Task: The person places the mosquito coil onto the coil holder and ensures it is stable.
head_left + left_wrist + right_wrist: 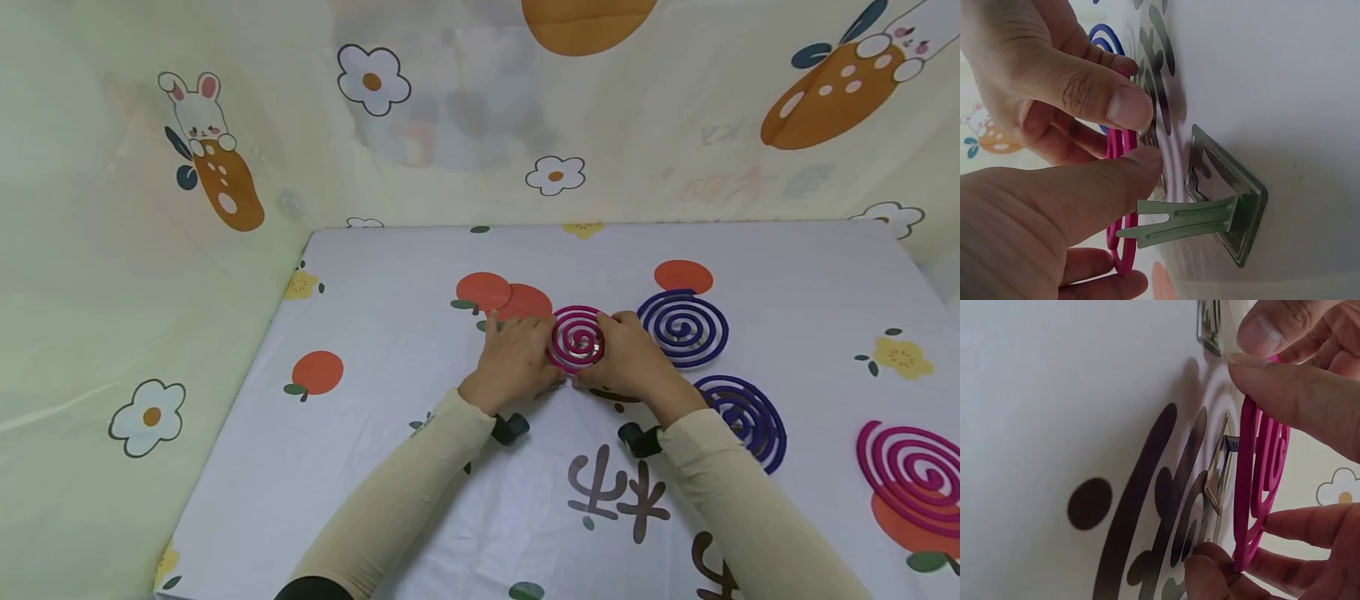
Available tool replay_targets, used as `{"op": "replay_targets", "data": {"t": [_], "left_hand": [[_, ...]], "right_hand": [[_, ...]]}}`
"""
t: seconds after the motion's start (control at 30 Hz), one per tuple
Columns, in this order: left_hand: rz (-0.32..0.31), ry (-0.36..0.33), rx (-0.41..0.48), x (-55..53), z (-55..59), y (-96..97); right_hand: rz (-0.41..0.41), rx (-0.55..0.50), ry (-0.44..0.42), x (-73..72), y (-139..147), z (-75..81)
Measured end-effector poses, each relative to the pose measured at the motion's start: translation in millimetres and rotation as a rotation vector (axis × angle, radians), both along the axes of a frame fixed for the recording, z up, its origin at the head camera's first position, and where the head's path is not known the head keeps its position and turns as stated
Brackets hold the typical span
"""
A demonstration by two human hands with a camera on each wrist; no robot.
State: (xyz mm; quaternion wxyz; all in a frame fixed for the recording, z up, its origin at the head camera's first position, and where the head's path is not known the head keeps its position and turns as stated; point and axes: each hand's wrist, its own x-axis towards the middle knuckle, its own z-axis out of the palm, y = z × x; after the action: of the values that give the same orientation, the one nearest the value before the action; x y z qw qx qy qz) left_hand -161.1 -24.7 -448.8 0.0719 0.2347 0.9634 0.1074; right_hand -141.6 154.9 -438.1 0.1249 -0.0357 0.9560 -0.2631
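Both hands hold a pink mosquito coil (576, 337) over the middle of the table. My left hand (517, 362) grips its left edge and my right hand (633, 358) its right edge, thumbs toward me. In the left wrist view, a metal coil stand (1247, 219) lies just in front of the coil, its tab standing up beside the left thumb (1110, 187). The right wrist view shows another metal stand (1212, 492) under the raised coil, with a small upright piece pointing at the coil's underside. The fingers hide parts of the coil's rim.
A blue mosquito coil (682, 329) lies beyond the right hand. Another blue coil (772, 433) lies partly behind the right forearm. Farther right is a second pink coil (932, 477). The white tablecloth (375, 333) carries printed fruit and flowers, and a patterned curtain (450, 192) hangs behind it.
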Motion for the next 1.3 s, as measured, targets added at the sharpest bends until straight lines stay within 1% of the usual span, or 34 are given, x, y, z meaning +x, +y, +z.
{"op": "replay_targets", "data": {"t": [0.13,0.27,0.47,0.7,0.77,1.1,1.3], "left_hand": [[0.004,-0.006,0.009,-1.0,-0.4,-0.9],[0.012,-0.001,0.000,-2.3,-0.2,-3.2],[0.022,0.004,0.011,-2.8,0.4,-2.8],[0.016,0.047,0.016,-4.6,-1.0,2.5],[0.017,0.049,0.017,-5.2,-1.2,2.9],[0.012,0.016,0.013,-7.0,-1.7,2.8],[0.004,0.022,0.008,-7.3,-2.7,3.1]], "right_hand": [[-0.015,-0.024,-0.014,-1.3,-1.5,0.5],[-0.021,-0.045,-0.008,-3.1,-2.8,-1.3],[-0.026,-0.055,-0.008,-5.1,-2.6,-1.6],[-0.011,-0.035,0.030,-7.4,2.2,-4.2],[-0.008,-0.038,0.030,-7.7,2.4,-4.3],[-0.003,-0.013,0.031,-6.6,2.2,-3.3],[-0.002,-0.003,0.043,-6.0,3.1,-4.5]]}}
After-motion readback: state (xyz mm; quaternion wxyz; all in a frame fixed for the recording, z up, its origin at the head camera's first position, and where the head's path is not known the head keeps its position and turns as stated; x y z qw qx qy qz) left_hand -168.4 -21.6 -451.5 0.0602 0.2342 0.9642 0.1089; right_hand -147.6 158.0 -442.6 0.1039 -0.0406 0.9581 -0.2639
